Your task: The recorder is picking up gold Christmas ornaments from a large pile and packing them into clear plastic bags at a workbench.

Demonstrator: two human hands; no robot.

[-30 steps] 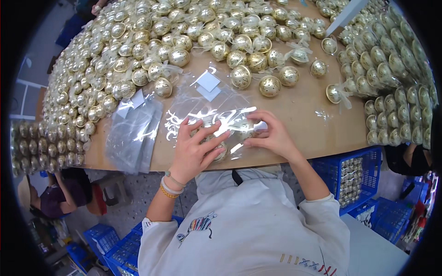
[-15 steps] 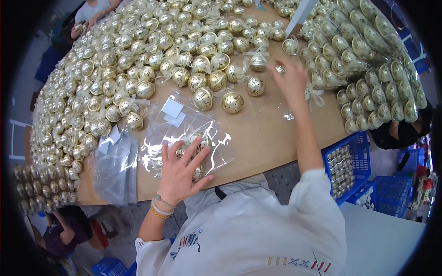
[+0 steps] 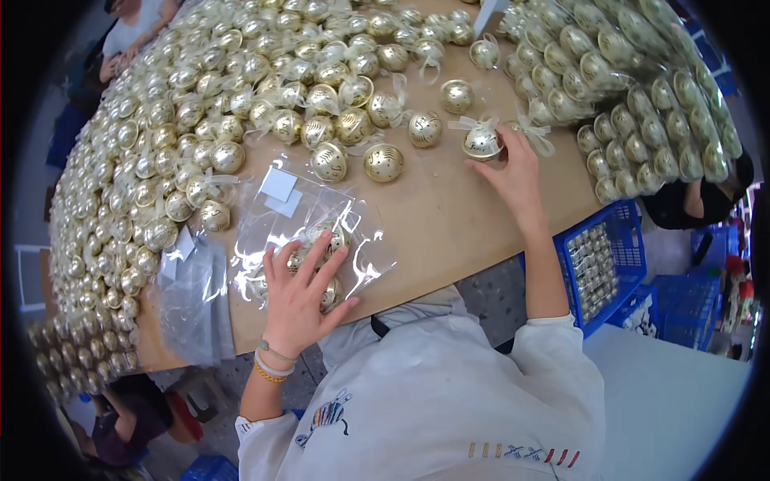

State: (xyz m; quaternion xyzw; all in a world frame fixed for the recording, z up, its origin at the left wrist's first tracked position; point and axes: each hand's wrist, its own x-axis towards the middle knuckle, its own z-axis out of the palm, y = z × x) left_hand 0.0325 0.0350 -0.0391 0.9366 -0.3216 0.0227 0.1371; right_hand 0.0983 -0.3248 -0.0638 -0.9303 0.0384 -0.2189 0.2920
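My right hand [image 3: 515, 172] grips a shiny gold ball ornament [image 3: 480, 143] between thumb and fingers, just above or on the brown tabletop. A pale sheer ribbon bow is tied at its top, and dark lettering runs across its side. My left hand [image 3: 303, 293] lies with fingers spread over a clear plastic bag [image 3: 365, 228], in which several gold balls [image 3: 337, 234] show between and beside the fingers. White paper cards [image 3: 278, 184] lie at the bag's far end. Loose gold balls [image 3: 383, 163] sit beyond it, and another [image 3: 457, 96] lies past my right hand.
A large heap of ribboned gold balls [image 3: 192, 104] covers the table's left and far side. Clear packs of balls [image 3: 642, 136] are stacked at right. Flat plastic bags [image 3: 196, 301] lie left. A blue crate [image 3: 634, 240] stands below the right edge. Other people [image 3: 140, 28] are nearby.
My right hand, blurred and farther out before, has come back nearer to me and is closed round a ribboned gold ball. My left hand stays on the bag. The whole view has shifted slightly.
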